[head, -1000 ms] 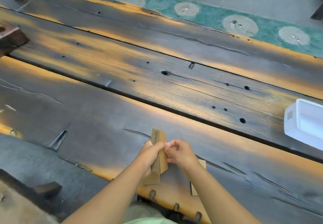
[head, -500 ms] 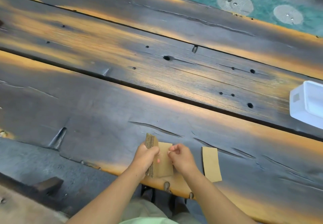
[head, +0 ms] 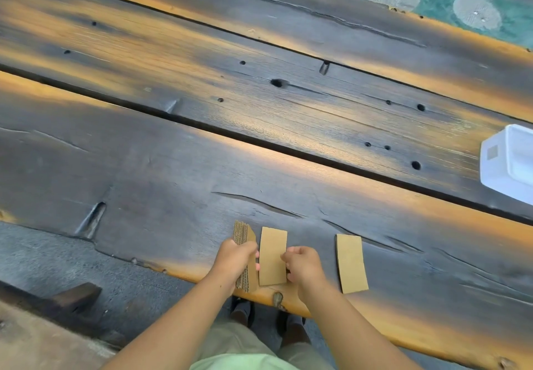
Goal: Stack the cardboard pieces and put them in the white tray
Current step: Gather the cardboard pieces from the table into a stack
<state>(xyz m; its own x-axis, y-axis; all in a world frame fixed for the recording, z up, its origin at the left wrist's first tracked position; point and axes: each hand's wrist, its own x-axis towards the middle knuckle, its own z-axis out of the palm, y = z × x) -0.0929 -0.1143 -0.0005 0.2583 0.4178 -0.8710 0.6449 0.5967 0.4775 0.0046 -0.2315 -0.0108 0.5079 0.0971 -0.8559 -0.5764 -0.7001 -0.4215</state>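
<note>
Left hand (head: pixel 235 257) grips cardboard stack (head: pixel 243 232); right hand (head: pixel 302 265) pinches a loose piece (head: pixel 272 254).

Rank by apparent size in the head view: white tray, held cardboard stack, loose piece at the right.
1. white tray, though partly cut off by the frame.
2. loose piece.
3. cardboard stack, seen mostly edge-on in the left hand, so unsure.

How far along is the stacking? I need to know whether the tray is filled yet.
Done: several pieces form the brown corrugated cardboard stack, held on edge by the left hand. In hand: the right hand touches a flat tan cardboard piece beside it. Left: another flat tan cardboard rectangle lies apart, and nothing is visibly in the white plastic tray, which is partly out of frame.
</note>
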